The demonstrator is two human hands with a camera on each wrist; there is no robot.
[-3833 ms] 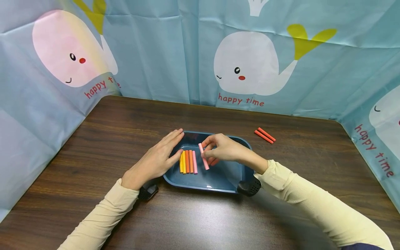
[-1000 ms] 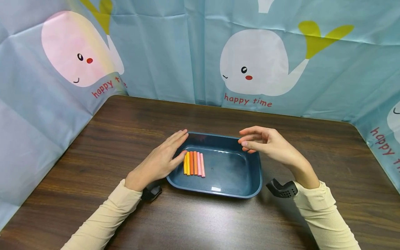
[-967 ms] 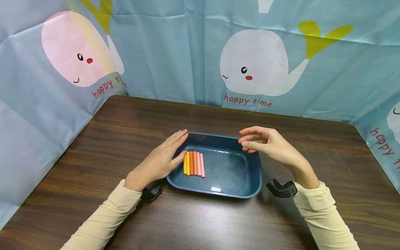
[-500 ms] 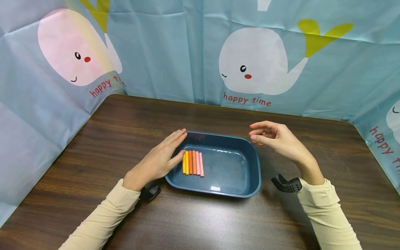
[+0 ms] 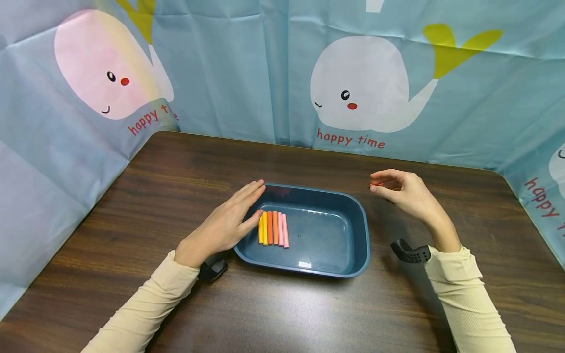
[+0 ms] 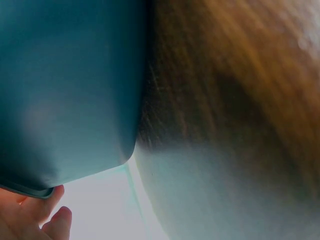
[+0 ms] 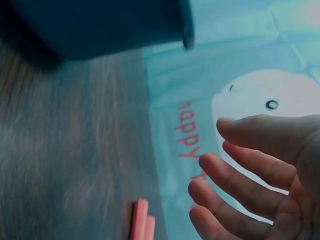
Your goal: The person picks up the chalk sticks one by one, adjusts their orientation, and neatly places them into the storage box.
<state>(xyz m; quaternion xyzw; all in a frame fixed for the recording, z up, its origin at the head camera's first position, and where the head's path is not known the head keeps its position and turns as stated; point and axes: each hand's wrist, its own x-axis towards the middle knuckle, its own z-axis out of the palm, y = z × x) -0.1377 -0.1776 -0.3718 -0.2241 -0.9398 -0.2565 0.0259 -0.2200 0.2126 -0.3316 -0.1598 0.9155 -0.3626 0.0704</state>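
A row of slim coloured sticks (image 5: pixel 275 229), yellow, orange and pink, lies side by side at the left end of a dark blue tray (image 5: pixel 324 245). They look like chalk or crayons. My left hand (image 5: pixel 225 220) rests at the tray's left edge, fingers fairly straight and thumb reaching over the rim. To the right of the tray, my right hand (image 5: pixel 408 192) hovers with fingers apart and loosely bent. Red sticks (image 5: pixel 375 185) are partly visible behind its thumb in the head view. The right wrist view has two of these sticks (image 7: pixel 140 220) on the table, apart from the fingertips.
The dark wood table (image 5: pixel 300 314) extends around the tray on all sides. A light blue curtain (image 5: pixel 229 73) with printed whales hangs along the table's far edge. Each wrist carries a black camera, such as the right wrist's camera (image 5: pixel 410 252).
Earlier my right hand pinched a pink stick inside the tray. That stick now lies in the row, and the hand has moved right to the red sticks. My left hand stays put.
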